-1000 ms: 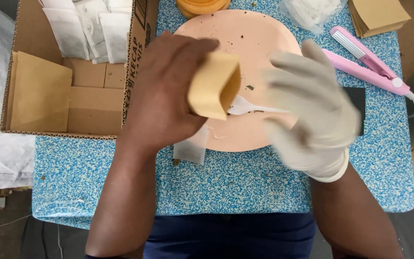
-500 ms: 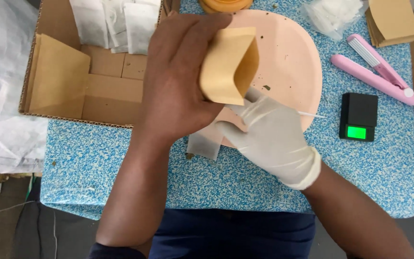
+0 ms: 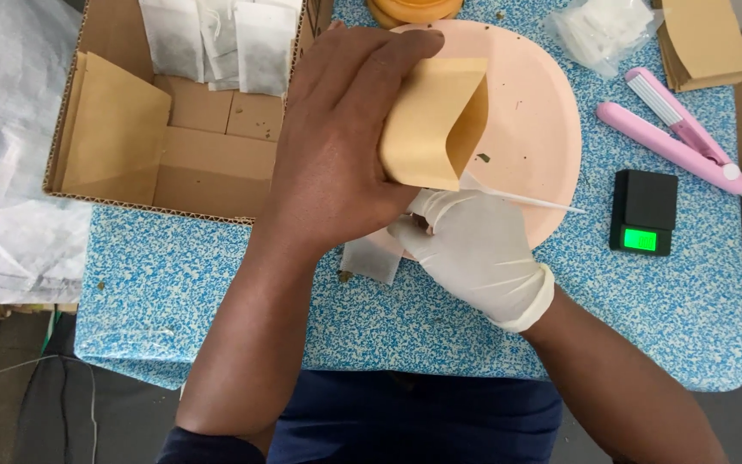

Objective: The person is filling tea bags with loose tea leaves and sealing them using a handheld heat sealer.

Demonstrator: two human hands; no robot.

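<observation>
While gloved right hand (image 3: pixel 474 245) rests below, left hand (image 3: pixel 345 129) grips flat kraft-paper pouch (image 3: pixel 431 120).

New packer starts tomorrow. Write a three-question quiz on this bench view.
1. True or false: the right hand wears a white glove.
2. What does the left hand hold?
A. brown paper pouch
B. pink sealing tool
C. black pocket scale
3. Which side of the pink plate is the cardboard box on?

Key: 1 true; 2 A; 3 the person's left.
</observation>
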